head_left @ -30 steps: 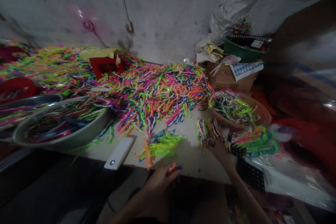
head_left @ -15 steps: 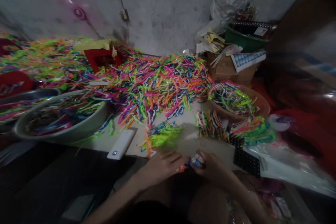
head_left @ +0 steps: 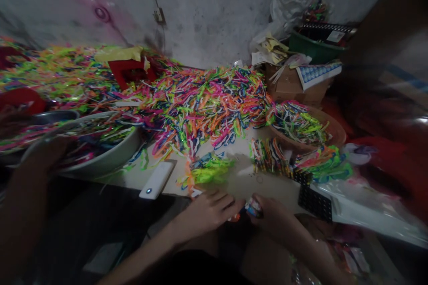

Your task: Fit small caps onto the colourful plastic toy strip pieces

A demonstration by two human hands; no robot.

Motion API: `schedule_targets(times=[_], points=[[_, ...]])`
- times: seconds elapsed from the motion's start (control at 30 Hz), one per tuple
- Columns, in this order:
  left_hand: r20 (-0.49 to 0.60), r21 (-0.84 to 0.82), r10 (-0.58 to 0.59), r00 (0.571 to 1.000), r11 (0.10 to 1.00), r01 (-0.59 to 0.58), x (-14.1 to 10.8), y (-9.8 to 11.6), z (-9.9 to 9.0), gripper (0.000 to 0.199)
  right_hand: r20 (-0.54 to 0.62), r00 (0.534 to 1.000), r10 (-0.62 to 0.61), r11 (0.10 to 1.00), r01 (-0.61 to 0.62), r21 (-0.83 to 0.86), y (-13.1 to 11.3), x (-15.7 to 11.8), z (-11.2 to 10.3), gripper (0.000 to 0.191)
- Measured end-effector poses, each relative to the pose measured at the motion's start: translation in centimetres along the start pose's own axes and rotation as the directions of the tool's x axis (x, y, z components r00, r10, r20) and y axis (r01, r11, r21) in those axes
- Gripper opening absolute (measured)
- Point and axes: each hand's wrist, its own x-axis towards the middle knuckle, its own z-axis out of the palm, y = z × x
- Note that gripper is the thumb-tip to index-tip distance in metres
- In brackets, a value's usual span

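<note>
Near the table's front edge my left hand [head_left: 214,208] is closed round something with a bit of orange showing under its fingers. Just to its right, my right hand [head_left: 265,208] grips a small bundle of blue and white strips [head_left: 253,207]. A narrow dark gap lies between the two hands. Beyond my left hand, a small pile of lime-green and blue strips [head_left: 212,170] rests on the table [head_left: 245,178]. Further back spreads a large heap of multicoloured strips [head_left: 214,102].
A white power bank [head_left: 157,180] lies left of my hands. At the left, another person's arm [head_left: 33,191] reaches over a pale basin [head_left: 110,158]. To the right are bundled strips [head_left: 270,156], a brown bowl [head_left: 336,131] and a black perforated tray [head_left: 315,202].
Another person's arm has come in from the left over the basins. My hands have barely moved and still hold their items. The view has shifted slightly.
</note>
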Motion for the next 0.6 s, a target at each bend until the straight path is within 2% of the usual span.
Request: schedule_targets(times=[0.17,0.33,0.47,0.6], points=[[-0.025,-0.002,0.007,1.000,1.000,-0.007,-0.4,0.2,0.3,0.027,0.081,0.997,0.007,1.000,-0.005,-0.024,-0.8,-0.3,0.0,0.022],[-0.029,0.012,-0.002,1.000,1.000,0.002,-0.9,0.4,0.4,0.032,0.056,0.998,-0.028,0.999,0.027,0.021,-0.4,0.1,0.4,0.027],[0.016,0.030,0.031,0.999,0.999,-0.032,-0.7,0.6,0.4,0.036,0.059,0.989,-0.136,0.988,0.132,0.079,0.2,0.5,0.9,0.027],[-0.027,0.011,0.055,0.998,0.998,-0.054,-0.7,0.7,0.9,0.033,0.024,0.945,-0.327,0.919,0.312,0.243,0.6,0.7,1.6,0.030]])
